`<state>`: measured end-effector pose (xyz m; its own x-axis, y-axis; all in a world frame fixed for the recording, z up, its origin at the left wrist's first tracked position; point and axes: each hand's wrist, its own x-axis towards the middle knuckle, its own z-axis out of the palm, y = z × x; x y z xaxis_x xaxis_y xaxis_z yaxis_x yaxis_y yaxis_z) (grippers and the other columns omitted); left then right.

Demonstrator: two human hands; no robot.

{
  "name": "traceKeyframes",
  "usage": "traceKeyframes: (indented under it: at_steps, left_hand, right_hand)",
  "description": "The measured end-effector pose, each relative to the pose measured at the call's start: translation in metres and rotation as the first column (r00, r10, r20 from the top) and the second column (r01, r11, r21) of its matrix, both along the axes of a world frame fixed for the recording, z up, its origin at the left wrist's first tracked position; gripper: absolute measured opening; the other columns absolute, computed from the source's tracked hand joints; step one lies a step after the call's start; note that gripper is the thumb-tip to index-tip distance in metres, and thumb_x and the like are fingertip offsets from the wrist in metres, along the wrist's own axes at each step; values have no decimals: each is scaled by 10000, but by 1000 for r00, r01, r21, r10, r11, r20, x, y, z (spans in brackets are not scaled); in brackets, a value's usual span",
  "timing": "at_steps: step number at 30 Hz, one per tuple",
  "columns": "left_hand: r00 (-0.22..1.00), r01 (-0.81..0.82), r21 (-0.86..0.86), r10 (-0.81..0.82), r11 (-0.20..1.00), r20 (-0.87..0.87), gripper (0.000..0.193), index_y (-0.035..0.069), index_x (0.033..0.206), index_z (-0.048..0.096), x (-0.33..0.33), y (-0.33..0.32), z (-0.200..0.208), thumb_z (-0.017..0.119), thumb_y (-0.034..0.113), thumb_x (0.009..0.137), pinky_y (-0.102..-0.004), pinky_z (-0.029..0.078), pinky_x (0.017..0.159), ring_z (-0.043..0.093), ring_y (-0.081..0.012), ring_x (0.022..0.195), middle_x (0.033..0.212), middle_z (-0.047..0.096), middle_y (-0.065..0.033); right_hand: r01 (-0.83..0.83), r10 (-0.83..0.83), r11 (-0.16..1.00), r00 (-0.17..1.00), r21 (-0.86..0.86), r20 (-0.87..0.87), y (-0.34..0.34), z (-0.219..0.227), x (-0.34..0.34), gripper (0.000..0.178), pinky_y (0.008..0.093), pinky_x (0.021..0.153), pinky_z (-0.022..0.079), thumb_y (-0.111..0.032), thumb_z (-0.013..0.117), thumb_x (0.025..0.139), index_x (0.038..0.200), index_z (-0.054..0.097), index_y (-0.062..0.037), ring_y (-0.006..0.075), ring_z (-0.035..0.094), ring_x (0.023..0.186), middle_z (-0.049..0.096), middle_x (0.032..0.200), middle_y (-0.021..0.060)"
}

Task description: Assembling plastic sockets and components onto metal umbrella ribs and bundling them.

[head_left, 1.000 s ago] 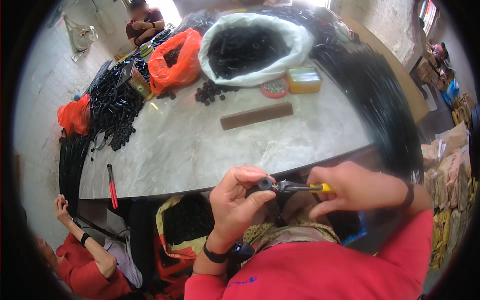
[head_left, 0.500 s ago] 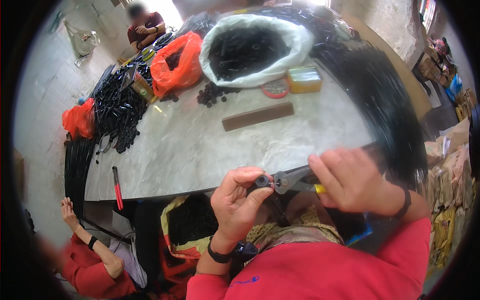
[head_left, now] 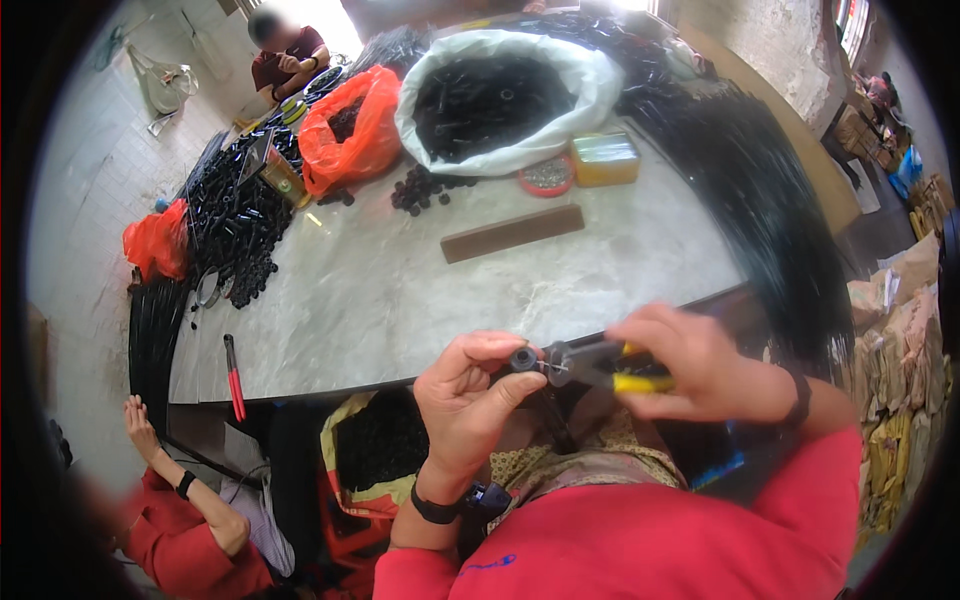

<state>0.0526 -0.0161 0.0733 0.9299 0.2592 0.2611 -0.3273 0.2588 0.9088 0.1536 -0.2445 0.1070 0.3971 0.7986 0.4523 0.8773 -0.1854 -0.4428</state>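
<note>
My left hand (head_left: 465, 390) pinches a small black cylindrical piece (head_left: 522, 359) between thumb and fingers; its round end shows a hole. A thin metal pin or wire (head_left: 543, 365) sticks out of its side. The jaws of a pair of end-cutting pliers (head_left: 562, 363) meet this pin. My right hand (head_left: 690, 365), blurred by motion, is wrapped around the pliers' yellow handles. Below the jaws a dark rod-like shape (head_left: 555, 420) runs down toward my lap; whether it joins the black piece I cannot tell.
On the table (head_left: 370, 310) lie a brown bar (head_left: 512, 234), a red-rimmed dish of metal bits (head_left: 547, 177), a yellowish block (head_left: 605, 160), a white sack (head_left: 600, 90), orange bags (head_left: 350, 165), black rods (head_left: 770, 180) and red-handled pliers (head_left: 235, 377). One co-worker (head_left: 195, 520) sits left, another (head_left: 288, 55) far back.
My right hand has closed and turned on the pliers, so both yellow handles now show. My left hand and the black piece have shifted slightly left.
</note>
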Motion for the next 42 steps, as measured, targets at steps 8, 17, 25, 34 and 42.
traceKeyframes:
  at_steps: [8, 17, 25, 34, 42]
  left_hand:
    - [998, -10, 76, 5, 997, 56, 278, -56, 992, 604, 4, -3, 0, 747, -116, 761, -292, 545, 793, 663, -209, 904, 993, 645, -165]
    - [999, -7, 20, 6, 1000, 44, 296, -56, 1013, 605, 4, -1, -3, 738, -131, 759, -298, 546, 804, 668, -213, 916, 1002, 642, -165]
    - [997, -55, 37, 53, 998, 57, 289, -57, 1024, 606, 2, 0, -6, 729, -133, 774, -294, 543, 805, 663, -201, 925, 1003, 641, -158]
    - [998, 8, 59, -11, 998, 56, 280, -72, 1054, 610, 2, 1, -6, 712, -140, 801, -283, 534, 852, 647, -174, 952, 1033, 640, -129]
    - [995, 34, 42, -38, 999, 89, 289, -64, 1053, 607, 3, -1, -6, 719, -134, 796, -287, 536, 859, 646, -179, 966, 1035, 643, -140]
  right_hand:
    - [62, -37, 958, 995, -280, 95, -12, 12, -6, 382, 336, 627, 470, -256, 730, 800, 1051, 588, -4, 228, 608, 705, 614, 833, 117]
    - [-39, -135, 947, 852, -319, -506, -7, 24, -7, 379, 307, 577, 506, -155, 749, 782, 1071, 567, 10, 229, 650, 693, 628, 877, 138]
    - [211, -98, 976, 661, -59, 744, -7, 8, -6, 504, 314, 631, 481, -169, 607, 784, 1241, 583, 44, 220, 587, 769, 586, 963, 117]
    - [86, -36, 958, 983, -274, 181, -12, -5, -12, 607, 335, 642, 486, -77, 690, 779, 1331, 461, 25, 268, 624, 834, 585, 995, 142]
    - [-91, 61, 915, 994, -393, -88, -12, 22, -3, 704, 401, 892, 438, -24, 665, 779, 1419, 373, 2, 344, 569, 1064, 547, 1208, 183]
